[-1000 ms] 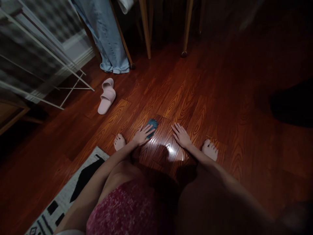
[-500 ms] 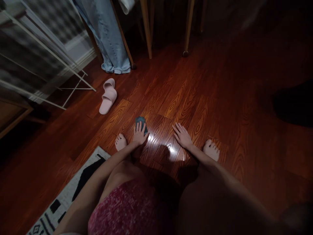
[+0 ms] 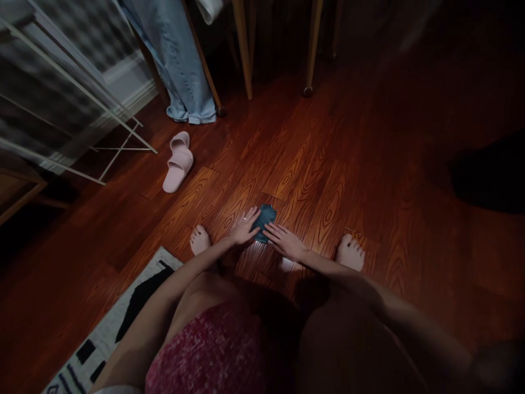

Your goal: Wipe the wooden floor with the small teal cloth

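Observation:
A small dark teal piece of cloth (image 3: pixel 266 216), roughly rectangular, lies flat on the glossy wooden floor (image 3: pixel 303 164) between my bare feet. At its left edge rests my left hand (image 3: pixel 245 227), fingers stretched out and fingertips over the cloth. From the other side my right hand (image 3: pixel 286 242) reaches in, also with fingers extended, its tips at the cloth's lower right edge. Both palms face down, and neither hand's fingers are wrapped round anything. Whether the fingers press on the cloth is hard to make out in the dim light.
A pair of pink slippers (image 3: pixel 179 164) lies ahead on the left. Beyond them hang blue jeans (image 3: pixel 186 71) beside wooden legs (image 3: pixel 243 49). A white metal rack (image 3: pixel 118 115) stands at the left. A patterned rug (image 3: pixel 135 295) lies at lower left, a dark shape (image 3: pixel 488 175) at right.
The teal cloth has moved right, from under my left hand to between both hands. My left hand has shifted slightly right, and my right hand has come left and nearer to me.

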Motion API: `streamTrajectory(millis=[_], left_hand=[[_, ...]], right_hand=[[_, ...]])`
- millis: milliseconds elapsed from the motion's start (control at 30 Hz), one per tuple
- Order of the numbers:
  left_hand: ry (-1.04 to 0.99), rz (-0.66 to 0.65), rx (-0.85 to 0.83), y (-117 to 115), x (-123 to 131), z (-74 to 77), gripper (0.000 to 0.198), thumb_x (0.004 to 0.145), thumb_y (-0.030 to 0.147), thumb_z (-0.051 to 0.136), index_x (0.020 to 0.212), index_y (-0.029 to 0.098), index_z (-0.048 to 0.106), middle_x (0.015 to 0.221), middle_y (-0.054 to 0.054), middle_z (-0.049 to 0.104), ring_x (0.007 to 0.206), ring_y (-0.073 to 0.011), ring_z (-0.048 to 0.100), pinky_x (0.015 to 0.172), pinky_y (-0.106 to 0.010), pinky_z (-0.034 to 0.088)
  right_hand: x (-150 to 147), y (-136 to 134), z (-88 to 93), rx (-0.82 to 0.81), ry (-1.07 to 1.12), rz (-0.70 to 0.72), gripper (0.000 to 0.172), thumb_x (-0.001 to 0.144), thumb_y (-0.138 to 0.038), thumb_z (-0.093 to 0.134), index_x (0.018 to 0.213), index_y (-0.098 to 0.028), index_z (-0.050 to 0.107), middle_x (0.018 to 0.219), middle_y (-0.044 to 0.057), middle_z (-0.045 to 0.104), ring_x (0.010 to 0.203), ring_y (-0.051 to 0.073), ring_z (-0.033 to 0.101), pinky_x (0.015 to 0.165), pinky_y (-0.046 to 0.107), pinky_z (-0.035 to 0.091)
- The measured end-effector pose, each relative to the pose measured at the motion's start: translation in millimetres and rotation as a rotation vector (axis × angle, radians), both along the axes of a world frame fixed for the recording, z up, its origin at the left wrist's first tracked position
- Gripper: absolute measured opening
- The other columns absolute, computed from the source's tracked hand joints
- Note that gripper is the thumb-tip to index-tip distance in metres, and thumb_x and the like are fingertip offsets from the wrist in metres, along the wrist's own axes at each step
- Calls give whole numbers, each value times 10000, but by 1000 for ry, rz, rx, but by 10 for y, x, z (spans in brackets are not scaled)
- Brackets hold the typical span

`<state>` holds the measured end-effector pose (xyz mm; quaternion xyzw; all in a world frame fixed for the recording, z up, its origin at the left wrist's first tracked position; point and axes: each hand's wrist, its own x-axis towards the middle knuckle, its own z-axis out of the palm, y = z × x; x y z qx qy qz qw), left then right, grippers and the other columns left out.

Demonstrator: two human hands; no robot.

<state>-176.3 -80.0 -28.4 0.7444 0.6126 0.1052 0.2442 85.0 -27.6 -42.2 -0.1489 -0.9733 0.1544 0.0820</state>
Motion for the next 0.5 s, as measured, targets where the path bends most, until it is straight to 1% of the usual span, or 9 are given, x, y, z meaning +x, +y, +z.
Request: streamTrajectory(millis=[67,100,167,233,300,367,433,500], left_hand=[[113,109,45,-55,-151,-21,634,1086,413,318,1656,178,171,1711,-136,104,1582,-272,32,1258,-571,65],[170,140,54,-88,-227,-27,617,1089,405,308,1650,173,199,1709,-139,115,1582,-274,39,1256,-579,56],[259,136,55,-152,-357,-30,592,1092,403,302,1641,191,239,1708,-130,132,1581,-269,74,1253,-586,28],[308,107,50,-196,-436,-25,584,1094,417,301,1639,215,248,1709,-112,140,1580,-262,100,1251,-590,12],[327,93,49,-214,-468,-18,588,1095,428,296,1643,224,236,1710,-104,141,1579,-261,108,1250,-595,18],[332,93,53,-212,-470,-14,592,1095,430,295,1646,227,225,1710,-103,141,1579,-266,112,1249,-599,30],[334,89,56,-205,-464,-13,592,1094,427,298,1648,233,220,1710,-102,144,1578,-269,118,1248,-601,37],[337,86,56,-201,-461,-13,594,1093,425,303,1649,236,215,1709,-101,148,1577,-270,123,1247,-602,41]], right_hand=[[-57,-45,1,-2,-23,57,612,1022,-279,467,1609,-203,309,1651,103,360,1537,247,279,1224,481,300],[-67,-41,4,0,-30,67,610,1019,-284,479,1604,-210,322,1641,99,383,1529,248,299,1218,481,307],[-54,15,26,16,-32,64,571,1023,-297,475,1579,-214,378,1610,96,438,1518,256,322,1214,490,305],[-13,110,68,40,-27,35,503,1037,-330,446,1518,-183,475,1566,118,497,1505,277,343,1210,499,301],[40,223,114,56,-24,-35,477,1049,-374,411,1433,-133,561,1513,161,546,1482,300,375,1201,497,308],[88,331,145,51,-17,-152,499,1057,-414,367,1376,-108,598,1448,192,594,1447,314,422,1185,498,323],[113,412,151,31,-10,-313,542,1060,-441,318,1383,-96,581,1390,211,626,1409,327,463,1165,512,337],[99,439,132,14,-17,-438,614,1047,-492,306,1434,-67,525,1407,237,602,1408,348,458,1159,525,333]])
